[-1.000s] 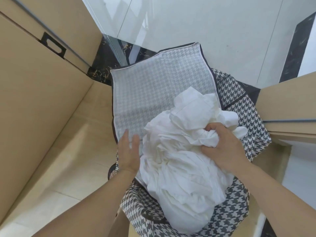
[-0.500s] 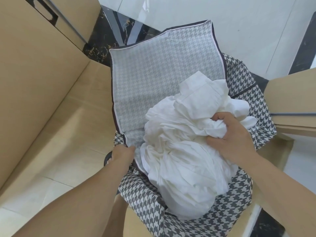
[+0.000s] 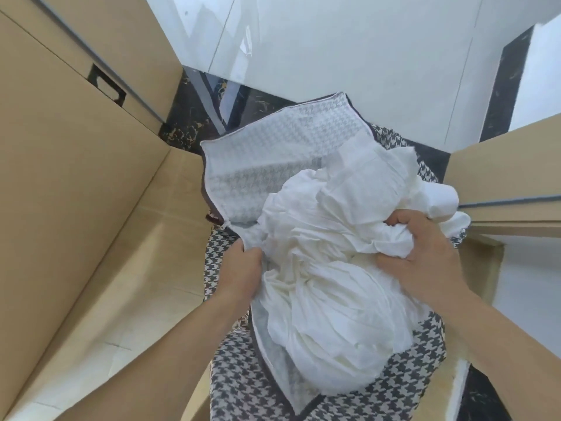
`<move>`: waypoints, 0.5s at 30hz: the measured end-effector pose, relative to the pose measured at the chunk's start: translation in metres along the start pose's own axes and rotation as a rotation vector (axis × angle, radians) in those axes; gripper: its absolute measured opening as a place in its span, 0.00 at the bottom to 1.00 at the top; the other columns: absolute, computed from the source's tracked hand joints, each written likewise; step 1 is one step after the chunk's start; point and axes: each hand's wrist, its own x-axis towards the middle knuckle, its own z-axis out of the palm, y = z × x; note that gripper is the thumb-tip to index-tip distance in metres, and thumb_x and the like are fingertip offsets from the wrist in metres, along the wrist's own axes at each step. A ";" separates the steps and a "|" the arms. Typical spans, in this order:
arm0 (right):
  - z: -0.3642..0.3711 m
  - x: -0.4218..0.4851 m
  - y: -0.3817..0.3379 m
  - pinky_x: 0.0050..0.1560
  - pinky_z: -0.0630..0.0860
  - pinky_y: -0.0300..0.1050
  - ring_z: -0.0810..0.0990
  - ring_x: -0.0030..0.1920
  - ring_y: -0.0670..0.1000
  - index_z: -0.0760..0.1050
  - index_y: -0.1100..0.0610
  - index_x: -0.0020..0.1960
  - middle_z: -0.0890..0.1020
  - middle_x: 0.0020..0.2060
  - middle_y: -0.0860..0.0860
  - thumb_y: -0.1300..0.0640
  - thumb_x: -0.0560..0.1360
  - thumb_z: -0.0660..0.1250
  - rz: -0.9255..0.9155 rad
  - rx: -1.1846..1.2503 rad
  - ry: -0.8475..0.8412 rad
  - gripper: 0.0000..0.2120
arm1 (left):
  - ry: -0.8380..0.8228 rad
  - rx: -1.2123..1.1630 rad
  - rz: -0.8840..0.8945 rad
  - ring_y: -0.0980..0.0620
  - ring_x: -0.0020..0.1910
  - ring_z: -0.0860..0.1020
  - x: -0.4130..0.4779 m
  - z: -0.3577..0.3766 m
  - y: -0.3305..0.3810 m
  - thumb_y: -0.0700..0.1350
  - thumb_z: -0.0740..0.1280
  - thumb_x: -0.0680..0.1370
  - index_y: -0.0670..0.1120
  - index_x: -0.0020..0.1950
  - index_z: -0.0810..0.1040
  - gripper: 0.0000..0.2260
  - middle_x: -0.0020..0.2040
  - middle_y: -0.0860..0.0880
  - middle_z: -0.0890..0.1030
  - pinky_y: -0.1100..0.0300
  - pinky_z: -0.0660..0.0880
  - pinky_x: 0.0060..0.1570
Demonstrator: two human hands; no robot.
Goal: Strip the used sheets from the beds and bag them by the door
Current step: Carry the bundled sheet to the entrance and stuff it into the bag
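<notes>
**Sheets in bag, both hands engaged**

Right hand (image 3: 425, 253): fingers clamped on a fistful of the white sheets (image 3: 328, 284), upper right of the bundle. Left hand (image 3: 241, 273): closed on the near-left rim of the houndstooth bag (image 3: 230, 375), pinching its pale lining. Count: two hands, one bag, one crumpled sheet bundle; separate sheets cannot be counted. Bundle sits inside the open bag, mounded above the rim. Bag flap (image 3: 273, 165) stands raised behind. Tan panels (image 3: 76, 192) flank both sides; white glossy floor (image 3: 349, 50) beyond.

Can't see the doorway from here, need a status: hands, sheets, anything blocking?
Left hand gripping bag rim. Right hand clutching white sheets, bundle mostly inside, top bulging out. Nothing blocking.
</notes>
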 end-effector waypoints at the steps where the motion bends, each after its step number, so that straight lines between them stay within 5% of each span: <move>1: -0.009 -0.005 -0.005 0.46 0.67 0.48 0.73 0.48 0.48 0.73 0.42 0.54 0.73 0.43 0.39 0.38 0.57 0.76 -0.023 -0.015 0.031 0.28 | -0.022 -0.005 0.038 0.49 0.33 0.71 -0.011 -0.002 0.014 0.42 0.60 0.65 0.47 0.36 0.73 0.03 0.33 0.49 0.74 0.57 0.67 0.37; 3: -0.025 -0.016 -0.015 0.45 0.69 0.50 0.76 0.50 0.56 0.77 0.50 0.55 0.74 0.43 0.44 0.48 0.61 0.80 -0.114 -0.078 0.114 0.26 | -0.060 0.007 0.138 0.56 0.25 0.70 -0.032 -0.006 0.042 0.36 0.60 0.70 0.52 0.27 0.74 0.15 0.24 0.56 0.72 0.66 0.66 0.28; 5: -0.038 -0.026 -0.024 0.41 0.70 0.49 0.78 0.48 0.59 0.80 0.54 0.55 0.77 0.43 0.49 0.44 0.64 0.77 -0.225 -0.155 0.188 0.23 | -0.102 0.034 0.208 0.58 0.22 0.69 -0.055 -0.011 0.071 0.33 0.58 0.72 0.55 0.24 0.75 0.21 0.22 0.59 0.71 0.66 0.67 0.26; 8: -0.052 -0.038 -0.033 0.34 0.73 0.48 0.78 0.46 0.57 0.80 0.51 0.53 0.79 0.40 0.52 0.32 0.65 0.66 -0.389 -0.256 0.184 0.27 | -0.062 0.074 0.341 0.53 0.31 0.70 -0.086 -0.025 0.113 0.39 0.59 0.66 0.44 0.33 0.74 0.05 0.30 0.51 0.73 0.57 0.67 0.35; 12: -0.054 -0.056 -0.044 0.25 0.72 0.45 0.81 0.39 0.60 0.79 0.50 0.49 0.78 0.36 0.54 0.49 0.55 0.83 -0.578 -0.370 0.202 0.25 | 0.018 0.058 0.473 0.56 0.26 0.60 -0.121 -0.046 0.150 0.40 0.57 0.61 0.45 0.32 0.64 0.03 0.26 0.55 0.63 0.61 0.58 0.25; 15: -0.038 -0.073 -0.067 0.24 0.74 0.46 0.79 0.37 0.58 0.82 0.50 0.46 0.79 0.35 0.52 0.51 0.56 0.78 -0.648 -0.346 0.145 0.19 | -0.030 0.130 0.421 0.50 0.29 0.58 -0.143 -0.042 0.156 0.40 0.58 0.58 0.46 0.32 0.63 0.06 0.32 0.46 0.62 0.52 0.52 0.31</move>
